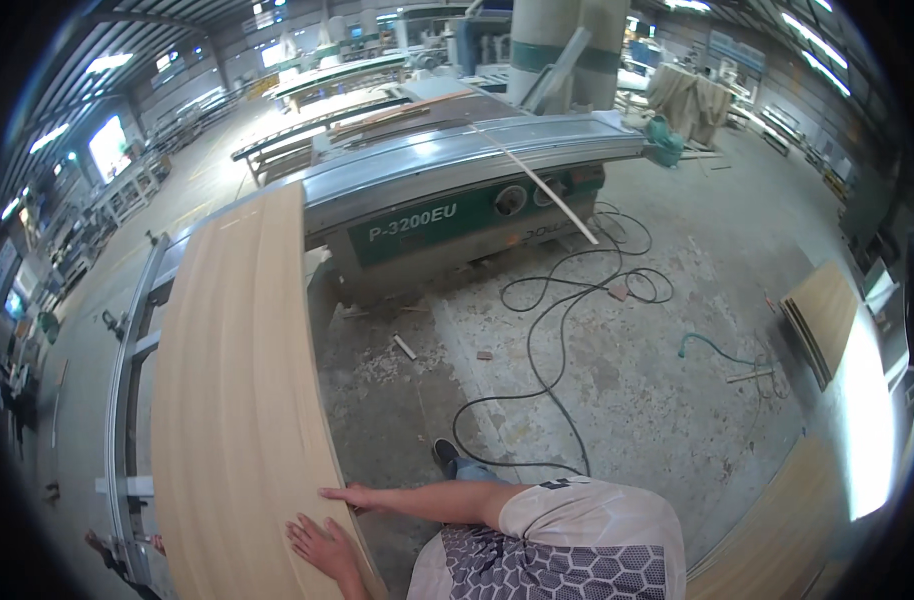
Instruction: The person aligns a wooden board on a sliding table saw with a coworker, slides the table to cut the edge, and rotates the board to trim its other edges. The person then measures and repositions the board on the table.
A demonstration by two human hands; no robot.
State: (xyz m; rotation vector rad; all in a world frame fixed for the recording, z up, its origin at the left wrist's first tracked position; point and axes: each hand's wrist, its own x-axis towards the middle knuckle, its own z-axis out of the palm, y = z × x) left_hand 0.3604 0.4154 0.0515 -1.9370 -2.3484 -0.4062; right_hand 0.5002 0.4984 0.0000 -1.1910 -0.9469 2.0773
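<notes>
A long, wide wood-grain panel [242, 330] lies along the left, from the lower edge up to the silver machine bed. My left hand [324, 548] rests on its top face near the right edge, palm down with fingers spread. Just beyond it, my right hand [351, 496] grips that same edge, thumb side on top and the other fingers mostly hidden below. A metal side frame [127, 410] with crossbars shows along the panel's left side. At the panel's far end stands the long sliding-table saw [407, 215], green-fronted with round dials.
A thin wooden strip [537, 185] juts off the saw bed. Black cable [567, 372] loops over the floor, with offcuts [405, 347] nearby. Stacked panels [822, 315] stand at right; more sheets [767, 530] lie at lower right. A thick column [562, 60] rises behind the saw.
</notes>
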